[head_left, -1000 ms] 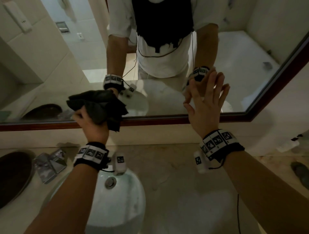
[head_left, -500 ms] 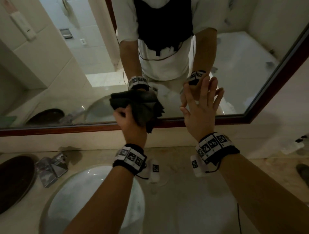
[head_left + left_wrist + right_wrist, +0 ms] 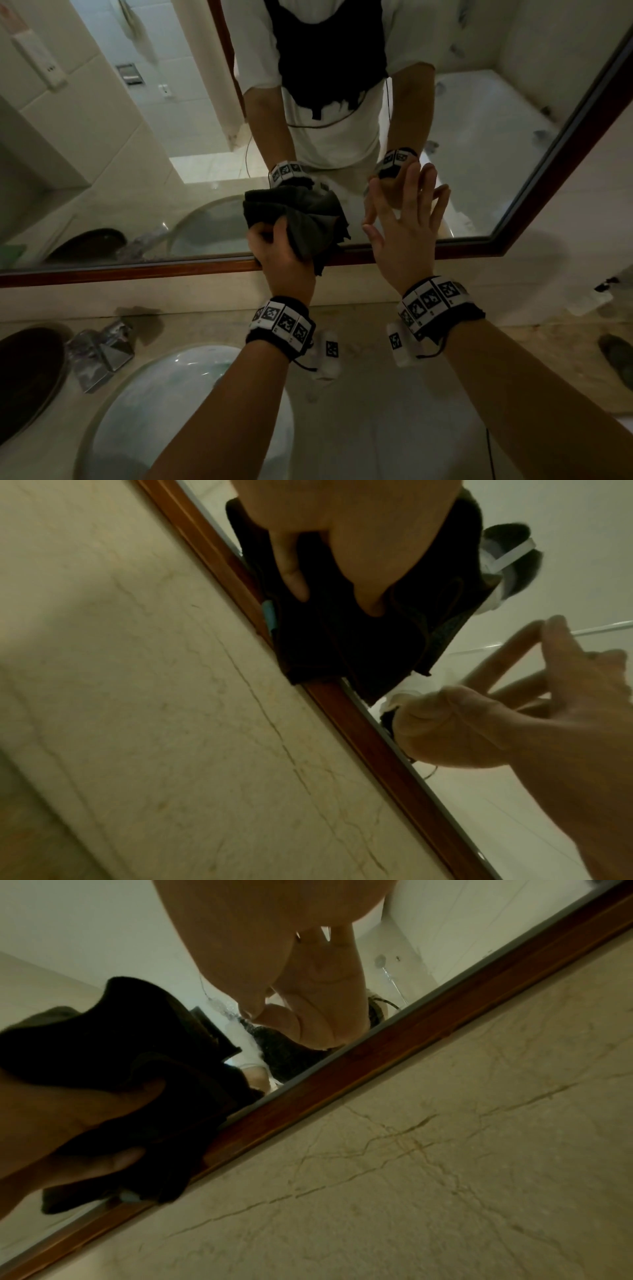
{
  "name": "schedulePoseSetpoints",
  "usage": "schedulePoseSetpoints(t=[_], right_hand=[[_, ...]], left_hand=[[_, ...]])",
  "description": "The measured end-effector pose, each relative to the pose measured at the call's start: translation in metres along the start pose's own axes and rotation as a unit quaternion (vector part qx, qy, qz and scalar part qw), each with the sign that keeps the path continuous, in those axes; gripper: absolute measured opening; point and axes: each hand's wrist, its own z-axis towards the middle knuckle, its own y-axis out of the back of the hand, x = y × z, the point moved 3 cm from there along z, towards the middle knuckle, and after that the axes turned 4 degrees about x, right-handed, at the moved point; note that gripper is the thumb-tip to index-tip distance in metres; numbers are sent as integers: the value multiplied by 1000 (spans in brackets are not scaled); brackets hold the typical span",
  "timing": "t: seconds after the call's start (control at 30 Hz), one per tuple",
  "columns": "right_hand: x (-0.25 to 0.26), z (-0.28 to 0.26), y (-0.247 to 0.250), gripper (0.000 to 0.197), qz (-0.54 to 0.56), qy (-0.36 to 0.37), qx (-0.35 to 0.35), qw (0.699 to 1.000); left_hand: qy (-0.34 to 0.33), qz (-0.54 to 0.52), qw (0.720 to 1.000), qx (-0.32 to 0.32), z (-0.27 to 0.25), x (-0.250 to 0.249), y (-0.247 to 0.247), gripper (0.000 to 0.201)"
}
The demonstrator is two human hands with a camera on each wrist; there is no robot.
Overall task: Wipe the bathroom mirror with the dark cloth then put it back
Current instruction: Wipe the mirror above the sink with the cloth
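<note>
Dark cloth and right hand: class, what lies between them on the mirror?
Nothing: in the head view, only bare mirror glass separates the dark cloth, gripped by the left hand, from the open right hand.

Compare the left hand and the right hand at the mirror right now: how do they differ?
The left hand is curled around the dark cloth; the right hand holds nothing. The left hand's fingers are bunched, while the right hand's fingers are straight and spread. The left hand sits low by the wooden frame; the right hand reaches higher on the glass. Both wear marker wristbands.
</note>
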Motion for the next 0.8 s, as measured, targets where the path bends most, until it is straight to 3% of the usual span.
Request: schedulePoseSetpoints(t=[0.1, 0.27, 0.4, 0.47, 0.57, 0.67, 0.77, 0.8], right_hand=[[2, -1, 1, 77, 3, -7, -6, 1000], [13, -3, 8, 87, 23, -38, 0, 999], [38, -5, 14, 94, 61, -78, 14, 995], [63, -6, 15, 91, 67, -61, 14, 996], [107, -4, 13, 89, 73, -32, 19, 997], [146, 3, 11, 88, 74, -17, 11, 997], [173, 14, 3, 89, 49, -30, 24, 998], [178, 17, 0, 90, 41, -45, 32, 998]], left_hand=[[-48, -47, 997, -49, 6, 13, 9, 27], [51, -199, 976, -69, 20, 38, 32, 18], [69, -183, 975, -104, 33, 54, 65, 12], [62, -172, 978, -100, 39, 67, 80, 9], [53, -148, 985, -74, 51, 92, 99, 24], [-17, -62, 997, -40, 60, 118, 120, 41], [63, -5, 998, 30, 73, 144, 144, 66], [66, -7, 997, 27, 78, 152, 157, 66]])
